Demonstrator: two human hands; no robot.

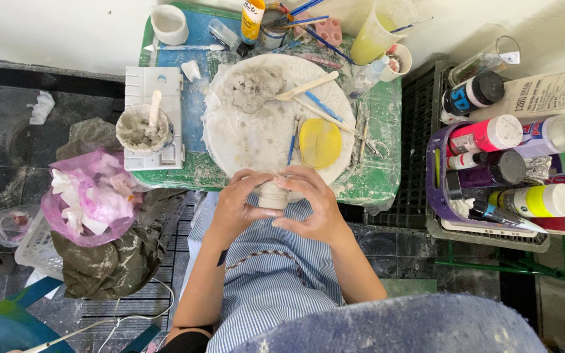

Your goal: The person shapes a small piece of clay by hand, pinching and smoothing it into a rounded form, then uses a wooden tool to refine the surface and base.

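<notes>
Both hands, left hand (235, 208) and right hand (315, 206), curl fingers around a small clay piece (273, 195).

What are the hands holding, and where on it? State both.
A small pale clay piece, gripped between left hand and right hand, fingers wrapped around its sides; thumbs on its front.

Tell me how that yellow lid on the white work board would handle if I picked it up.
The yellow lid looks thin and translucent, so probably light and slightly bendy. It lies flat, so it shouldn't roll. Clay smears on the white board may make it slippery.
</notes>
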